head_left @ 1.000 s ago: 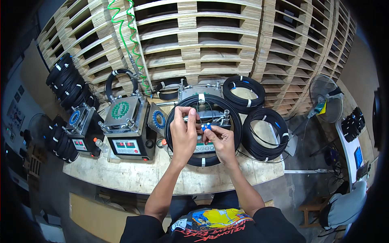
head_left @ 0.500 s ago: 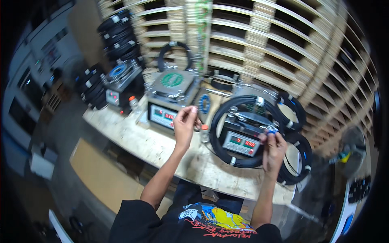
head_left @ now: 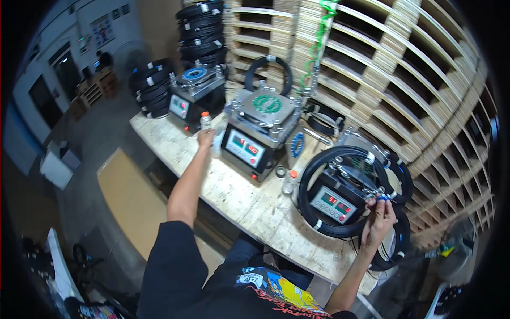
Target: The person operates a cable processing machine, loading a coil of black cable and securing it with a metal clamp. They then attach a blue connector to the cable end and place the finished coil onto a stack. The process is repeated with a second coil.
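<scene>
My left hand (head_left: 205, 139) is stretched far out over the bench, its fingers closed around the lower part of a small clear bottle (head_left: 206, 124) with an orange cap. The bottle stands beside the leftmost machine (head_left: 196, 87). At the right, my right hand (head_left: 378, 227) pinches a small blue piece (head_left: 382, 198), too small to name, near the edge of the right machine (head_left: 333, 206). A large black coil (head_left: 304, 199) rings that machine. Between the hands, a second orange-capped bottle (head_left: 290, 183) stands in front of the middle machine (head_left: 244, 146).
A small dark ring (head_left: 280, 171) lies by the middle machine, and a plate with a blue ring (head_left: 297, 144) leans behind. Black coils are stacked at the far left (head_left: 202, 32). Wooden pallets (head_left: 366, 58) rise behind the wooden bench (head_left: 255, 204). Cardboard (head_left: 127, 196) lies at the left.
My left hand has moved from in front of the middle machine to the bottle at the left. My right hand stays by the right machine with the blue piece. The view has swung left.
</scene>
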`<state>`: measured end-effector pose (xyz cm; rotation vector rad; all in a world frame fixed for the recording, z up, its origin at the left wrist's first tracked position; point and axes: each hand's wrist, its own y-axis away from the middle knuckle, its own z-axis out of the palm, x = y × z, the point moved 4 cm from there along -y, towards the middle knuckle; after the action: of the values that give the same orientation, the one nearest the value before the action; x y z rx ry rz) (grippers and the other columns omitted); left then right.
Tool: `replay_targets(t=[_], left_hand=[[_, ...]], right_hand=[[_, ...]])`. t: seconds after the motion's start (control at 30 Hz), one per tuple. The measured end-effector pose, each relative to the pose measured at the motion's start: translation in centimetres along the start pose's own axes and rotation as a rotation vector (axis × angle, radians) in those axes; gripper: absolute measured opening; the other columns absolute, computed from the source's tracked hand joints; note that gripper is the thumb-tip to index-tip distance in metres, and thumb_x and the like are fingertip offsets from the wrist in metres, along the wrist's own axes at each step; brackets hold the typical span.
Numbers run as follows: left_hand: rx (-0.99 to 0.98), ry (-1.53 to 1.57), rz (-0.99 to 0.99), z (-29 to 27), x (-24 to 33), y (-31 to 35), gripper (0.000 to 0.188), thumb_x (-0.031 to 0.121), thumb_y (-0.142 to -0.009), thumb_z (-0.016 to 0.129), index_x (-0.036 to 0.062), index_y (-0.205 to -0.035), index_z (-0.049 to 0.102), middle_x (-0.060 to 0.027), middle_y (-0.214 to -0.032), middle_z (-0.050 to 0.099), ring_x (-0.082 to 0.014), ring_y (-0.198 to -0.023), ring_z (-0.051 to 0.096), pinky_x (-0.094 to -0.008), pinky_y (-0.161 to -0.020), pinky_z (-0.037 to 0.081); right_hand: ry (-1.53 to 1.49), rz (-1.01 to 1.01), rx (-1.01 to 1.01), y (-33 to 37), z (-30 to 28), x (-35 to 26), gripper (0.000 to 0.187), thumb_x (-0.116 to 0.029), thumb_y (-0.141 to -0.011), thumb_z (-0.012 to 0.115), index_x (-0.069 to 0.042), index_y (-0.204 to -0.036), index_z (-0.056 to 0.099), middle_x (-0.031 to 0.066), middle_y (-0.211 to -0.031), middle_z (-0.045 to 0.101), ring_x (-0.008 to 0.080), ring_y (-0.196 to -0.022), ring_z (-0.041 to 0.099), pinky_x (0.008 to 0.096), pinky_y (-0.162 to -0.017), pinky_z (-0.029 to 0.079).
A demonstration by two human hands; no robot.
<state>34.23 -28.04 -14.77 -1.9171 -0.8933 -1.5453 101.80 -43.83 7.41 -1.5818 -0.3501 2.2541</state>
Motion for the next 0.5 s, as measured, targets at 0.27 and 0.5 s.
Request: replay_targets(t=[0.27, 0.5], left_hand=[[0.119, 0.256, 0.445, 0.5, 13.0, 9.3, 0.033, 0.006, -0.095, 0.063, 0.0028, -0.127, 0.061, -0.0035, -0.097, 0.066, -0.0099, -0.084, 0.059, -0.0225, -0.073, 0.047], [-0.567, 0.32, 0.983, 8.3, 35.7, 34.1, 0.016, 0.005, -0.098, 0.061, 0.0001, -0.113, 0.062, -0.0062, -0.102, 0.068, -0.0135, -0.096, 0.067, -0.0272, -0.087, 0.053]], right_hand=[[0.161, -0.062, 0.094, -1.7, 0.6, -3.6, 0.017, -0.009, -0.098, 0.066, 0.006, -0.105, 0.071, 0.0106, -0.089, 0.073, 0.0154, -0.083, 0.068, 0.0283, -0.082, 0.053], [0.241, -0.175, -0.006, -6.0, 4.5, -8.3, 0.018, -0.014, -0.098, 0.067, 0.002, -0.104, 0.072, 0.0064, -0.089, 0.073, 0.0084, -0.08, 0.065, 0.0221, -0.074, 0.048]])
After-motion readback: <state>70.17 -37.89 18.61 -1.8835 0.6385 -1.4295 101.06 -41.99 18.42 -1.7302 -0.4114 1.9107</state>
